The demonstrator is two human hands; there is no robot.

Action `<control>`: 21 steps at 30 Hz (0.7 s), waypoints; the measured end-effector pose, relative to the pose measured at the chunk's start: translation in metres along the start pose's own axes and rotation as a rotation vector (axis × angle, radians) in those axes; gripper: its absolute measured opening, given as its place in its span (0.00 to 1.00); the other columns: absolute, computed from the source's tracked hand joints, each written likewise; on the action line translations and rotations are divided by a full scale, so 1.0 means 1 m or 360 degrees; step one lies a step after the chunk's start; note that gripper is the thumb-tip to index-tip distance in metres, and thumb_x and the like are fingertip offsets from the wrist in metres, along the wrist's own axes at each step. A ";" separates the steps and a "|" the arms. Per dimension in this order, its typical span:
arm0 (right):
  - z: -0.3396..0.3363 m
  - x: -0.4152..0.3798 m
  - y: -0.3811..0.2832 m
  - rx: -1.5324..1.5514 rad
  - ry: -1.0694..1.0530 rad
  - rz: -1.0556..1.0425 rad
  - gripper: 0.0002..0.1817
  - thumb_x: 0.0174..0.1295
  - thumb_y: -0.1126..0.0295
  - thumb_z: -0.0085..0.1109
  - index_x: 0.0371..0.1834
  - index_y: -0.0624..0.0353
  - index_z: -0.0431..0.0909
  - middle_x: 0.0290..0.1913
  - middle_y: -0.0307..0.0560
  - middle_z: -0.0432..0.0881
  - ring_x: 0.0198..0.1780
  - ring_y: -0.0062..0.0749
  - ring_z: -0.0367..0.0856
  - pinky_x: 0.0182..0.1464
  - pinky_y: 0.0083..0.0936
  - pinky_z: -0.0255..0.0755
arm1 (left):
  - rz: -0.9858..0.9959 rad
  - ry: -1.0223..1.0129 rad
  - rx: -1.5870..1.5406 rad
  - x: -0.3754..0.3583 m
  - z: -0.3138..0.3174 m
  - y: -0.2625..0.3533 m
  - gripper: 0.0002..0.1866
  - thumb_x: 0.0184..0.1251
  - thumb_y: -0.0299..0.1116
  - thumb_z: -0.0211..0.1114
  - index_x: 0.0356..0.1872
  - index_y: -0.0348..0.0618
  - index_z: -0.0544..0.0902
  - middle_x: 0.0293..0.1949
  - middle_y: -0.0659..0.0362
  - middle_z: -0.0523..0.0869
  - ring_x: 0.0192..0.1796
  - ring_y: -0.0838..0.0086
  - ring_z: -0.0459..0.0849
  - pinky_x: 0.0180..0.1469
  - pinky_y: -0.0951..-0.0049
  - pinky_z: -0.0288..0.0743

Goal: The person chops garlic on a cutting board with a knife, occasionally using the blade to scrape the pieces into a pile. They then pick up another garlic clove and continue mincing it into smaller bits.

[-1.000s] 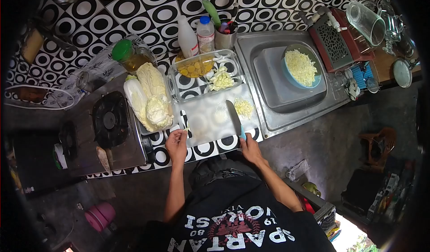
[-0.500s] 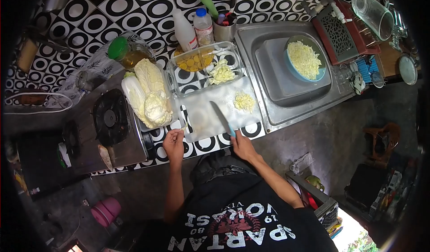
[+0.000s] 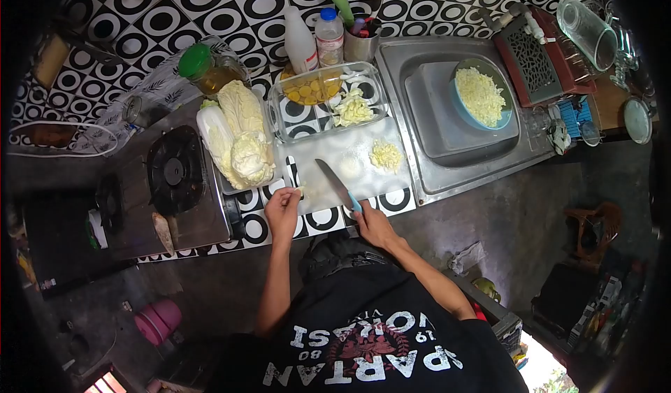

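My right hand (image 3: 375, 225) is wrapped round the light blue handle of a kitchen knife (image 3: 334, 178), whose blade points up and left over the pale cutting board (image 3: 325, 152). At the board's lower left edge, my left hand (image 3: 282, 208) pinches a small pale piece of cabbage (image 3: 300, 190) between its fingertips. A little pile of chopped cabbage (image 3: 386, 156) lies on the board's right side. Behind the board, a clear glass dish (image 3: 292, 139) holds cut cabbage pieces (image 3: 353, 108). Heads of napa cabbage (image 3: 239, 131) rest in a tray left of the board.
Right of the board is a steel sink (image 3: 419, 176), where a blue bowl (image 3: 463, 113) of chopped cabbage stands on an overturned tray. A gas stove (image 3: 203, 211) lies to the left. Two bottles (image 3: 300, 42) and a utensil cup (image 3: 361, 45) stand at the back. A dish rack (image 3: 535, 61) is far right.
My left hand has risen slightly toward the board with the pinched piece. The knife has swung a little left, its blade more slanted. The whole view has shifted slightly.
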State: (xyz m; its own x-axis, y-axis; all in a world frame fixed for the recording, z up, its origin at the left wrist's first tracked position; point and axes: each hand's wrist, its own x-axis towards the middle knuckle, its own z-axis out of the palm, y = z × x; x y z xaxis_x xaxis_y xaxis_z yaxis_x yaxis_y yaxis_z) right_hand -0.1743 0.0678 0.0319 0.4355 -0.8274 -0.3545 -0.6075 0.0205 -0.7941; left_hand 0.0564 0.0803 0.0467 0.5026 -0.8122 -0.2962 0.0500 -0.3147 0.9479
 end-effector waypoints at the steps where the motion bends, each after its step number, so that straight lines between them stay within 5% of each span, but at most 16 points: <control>1: -0.003 -0.001 0.002 0.0033 0.0096 0.0008 0.12 0.67 0.66 0.43 0.43 0.65 0.63 0.28 0.70 0.76 0.36 0.68 0.75 0.36 0.54 0.66 | -0.0006 -0.0073 0.0004 0.002 0.008 0.003 0.06 0.60 0.25 0.64 0.37 0.35 0.79 0.29 0.63 0.81 0.31 0.85 0.76 0.34 0.85 0.67; 9: -0.027 -0.010 0.014 0.0062 0.0442 0.0221 0.14 0.68 0.64 0.44 0.47 0.65 0.66 0.25 0.60 0.79 0.30 0.56 0.80 0.33 0.41 0.70 | 0.0021 -0.0453 0.0166 0.020 0.092 -0.010 0.08 0.56 0.27 0.66 0.37 0.37 0.81 0.28 0.58 0.84 0.28 0.78 0.80 0.34 0.79 0.73; 12: -0.028 -0.015 0.019 0.0048 0.0440 0.0241 0.15 0.68 0.64 0.44 0.47 0.65 0.66 0.27 0.61 0.79 0.33 0.56 0.80 0.34 0.42 0.70 | 0.0412 -0.0322 0.0897 0.018 0.095 -0.010 0.15 0.48 0.31 0.68 0.39 0.39 0.81 0.31 0.52 0.82 0.35 0.59 0.82 0.41 0.65 0.75; 15: -0.027 -0.019 0.019 0.0116 0.0426 0.0248 0.14 0.68 0.64 0.44 0.46 0.65 0.66 0.29 0.64 0.79 0.35 0.60 0.79 0.35 0.44 0.69 | 0.0501 -0.0377 0.0927 0.016 0.089 -0.018 0.16 0.47 0.31 0.67 0.40 0.40 0.81 0.32 0.52 0.81 0.38 0.57 0.80 0.42 0.63 0.74; 17: -0.027 -0.018 0.017 0.0066 0.0397 0.0214 0.11 0.66 0.66 0.45 0.42 0.65 0.64 0.31 0.70 0.77 0.38 0.68 0.75 0.38 0.54 0.66 | 0.0527 -0.0409 0.0947 0.017 0.088 -0.014 0.16 0.48 0.31 0.67 0.40 0.41 0.82 0.33 0.51 0.81 0.39 0.56 0.80 0.43 0.63 0.74; 21: -0.029 -0.013 0.007 -0.0031 0.0353 0.0185 0.11 0.67 0.66 0.44 0.41 0.65 0.64 0.31 0.70 0.78 0.37 0.68 0.76 0.38 0.54 0.67 | 0.0614 -0.0473 0.1023 0.022 0.092 -0.014 0.14 0.50 0.32 0.66 0.40 0.41 0.83 0.36 0.50 0.80 0.40 0.55 0.79 0.45 0.62 0.73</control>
State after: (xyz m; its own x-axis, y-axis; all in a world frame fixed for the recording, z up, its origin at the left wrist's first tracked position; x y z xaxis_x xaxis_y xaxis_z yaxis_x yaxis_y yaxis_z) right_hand -0.2036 0.0622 0.0449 0.2067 -0.9231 -0.3242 -0.6586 0.1138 -0.7438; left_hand -0.0127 0.0212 0.0163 0.1282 -0.9895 -0.0662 -0.6320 -0.1330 0.7635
